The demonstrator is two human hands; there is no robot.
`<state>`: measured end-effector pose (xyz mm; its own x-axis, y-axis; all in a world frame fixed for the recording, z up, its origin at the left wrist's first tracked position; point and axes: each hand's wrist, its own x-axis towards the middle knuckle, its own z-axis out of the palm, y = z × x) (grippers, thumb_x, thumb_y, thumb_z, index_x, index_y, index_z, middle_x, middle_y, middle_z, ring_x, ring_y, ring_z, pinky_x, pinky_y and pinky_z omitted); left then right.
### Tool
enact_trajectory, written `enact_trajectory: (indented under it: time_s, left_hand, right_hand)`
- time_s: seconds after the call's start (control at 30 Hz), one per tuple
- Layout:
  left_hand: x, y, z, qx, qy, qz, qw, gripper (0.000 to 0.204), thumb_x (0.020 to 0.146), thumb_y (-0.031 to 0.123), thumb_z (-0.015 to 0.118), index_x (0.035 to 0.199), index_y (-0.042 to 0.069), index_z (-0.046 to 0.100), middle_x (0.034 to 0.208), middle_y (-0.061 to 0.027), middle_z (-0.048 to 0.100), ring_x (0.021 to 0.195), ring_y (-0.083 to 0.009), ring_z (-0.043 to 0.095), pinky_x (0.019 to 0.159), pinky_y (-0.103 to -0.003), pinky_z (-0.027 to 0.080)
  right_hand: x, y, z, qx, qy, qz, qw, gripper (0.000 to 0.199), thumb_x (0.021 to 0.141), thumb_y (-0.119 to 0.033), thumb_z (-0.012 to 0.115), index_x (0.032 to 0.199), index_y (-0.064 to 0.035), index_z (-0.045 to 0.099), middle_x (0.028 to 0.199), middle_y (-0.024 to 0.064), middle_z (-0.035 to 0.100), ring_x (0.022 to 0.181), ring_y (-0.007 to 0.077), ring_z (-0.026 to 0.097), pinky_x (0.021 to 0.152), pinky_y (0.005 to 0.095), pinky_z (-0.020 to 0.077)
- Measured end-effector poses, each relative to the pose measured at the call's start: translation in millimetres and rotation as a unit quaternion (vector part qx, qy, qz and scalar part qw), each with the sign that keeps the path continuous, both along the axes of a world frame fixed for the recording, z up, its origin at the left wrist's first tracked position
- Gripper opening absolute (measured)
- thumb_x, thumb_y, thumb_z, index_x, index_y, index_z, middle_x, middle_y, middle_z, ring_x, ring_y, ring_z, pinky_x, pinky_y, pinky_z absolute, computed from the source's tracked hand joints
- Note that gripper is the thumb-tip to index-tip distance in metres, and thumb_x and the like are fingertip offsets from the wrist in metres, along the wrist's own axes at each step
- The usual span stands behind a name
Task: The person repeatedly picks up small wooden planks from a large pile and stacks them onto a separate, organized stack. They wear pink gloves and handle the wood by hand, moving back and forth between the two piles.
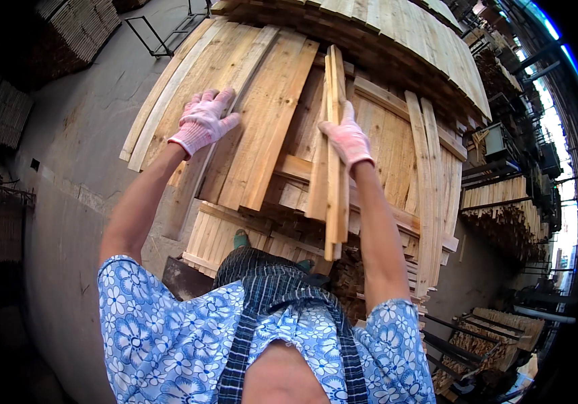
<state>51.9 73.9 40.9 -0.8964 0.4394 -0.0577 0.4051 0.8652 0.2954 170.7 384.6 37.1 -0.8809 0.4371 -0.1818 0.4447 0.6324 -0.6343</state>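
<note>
My left hand [205, 120], in a pinkish-white knit glove, lies on a layer of wooden boards [262, 124] at the left of the stack. Its fingers are stretched out and its thumb is apart, beside the edge of a greyish board [193, 176]. My right hand [348, 140], gloved alike, is closed round a few narrow boards [334, 168] tilted up on edge. The thumb presses their left side; the fingers are partly hidden on the right. Under them lie a lower layer of boards [386, 145] and a crosswise strip [295, 167].
A taller board stack [396, 27] rises at the far side. Two loose narrow boards [425, 175] lie to the right. My feet [240, 239] stand on lower boards. Concrete floor [80, 141] runs along the left, with a metal frame [157, 37]. More lumber [504, 209] is stacked at right.
</note>
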Motion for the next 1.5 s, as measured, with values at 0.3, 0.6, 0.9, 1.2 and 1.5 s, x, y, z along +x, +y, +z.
enact_trajectory:
  time_s: [0.3,0.6,0.9,1.2,1.5]
  left_hand:
    - [-130,-176,-33,0.001,-0.01,0.244,0.97,0.075,0.1,0.061,0.05,0.154,0.01,0.044,0.151,-0.0264,0.05,0.139,-0.0401,0.049,0.117,-0.047,0.038]
    - [-111,-185,-59,0.063,-0.116,0.174,0.976,0.072,0.101,0.066,0.041,0.141,0.006,0.048,0.127,-0.0283,0.066,0.122,-0.0468,0.061,0.102,-0.051,0.046]
    - [-108,-184,-60,0.061,-0.113,0.23,0.965,0.078,0.101,0.064,0.044,0.156,0.01,0.036,0.135,-0.0298,0.062,0.126,-0.0446,0.06,0.103,-0.049,0.047]
    - [-118,-173,-68,0.039,-0.106,0.211,0.971,0.086,0.099,0.068,0.042,0.16,0.008,0.031,0.147,-0.0255,0.056,0.135,-0.0416,0.054,0.11,-0.045,0.042]
    - [31,-6,47,0.439,-0.035,-0.01,0.898,0.058,0.104,0.013,0.058,0.157,0.002,0.036,0.146,-0.0218,0.053,0.133,-0.0266,0.054,0.11,-0.035,0.044]
  right_hand:
    - [-65,-34,-1,0.163,-0.127,-0.084,0.975,0.093,0.095,-0.047,0.061,0.166,-0.0155,0.009,0.14,0.0304,0.057,0.126,0.0463,0.06,0.104,0.0535,0.0501]
    - [-93,-104,-17,0.126,-0.083,-0.102,0.983,0.086,0.099,-0.052,0.053,0.164,-0.0144,0.013,0.126,0.0358,0.055,0.113,0.0506,0.064,0.093,0.0582,0.0537]
    - [-38,-52,-18,0.093,-0.006,-0.081,0.992,0.072,0.1,-0.044,0.054,0.162,-0.0163,0.03,0.13,0.034,0.06,0.12,0.0471,0.06,0.102,0.0508,0.0483]
    - [-59,-11,-141,0.16,0.159,-0.049,0.973,0.049,0.104,-0.026,0.048,0.153,-0.0224,0.043,0.118,0.0294,0.064,0.105,0.0474,0.064,0.09,0.0521,0.0524]
    - [109,7,21,0.12,0.268,0.031,0.955,0.048,0.1,-0.032,0.06,0.145,-0.0192,0.051,0.12,0.0284,0.063,0.102,0.0465,0.065,0.084,0.0509,0.0563]
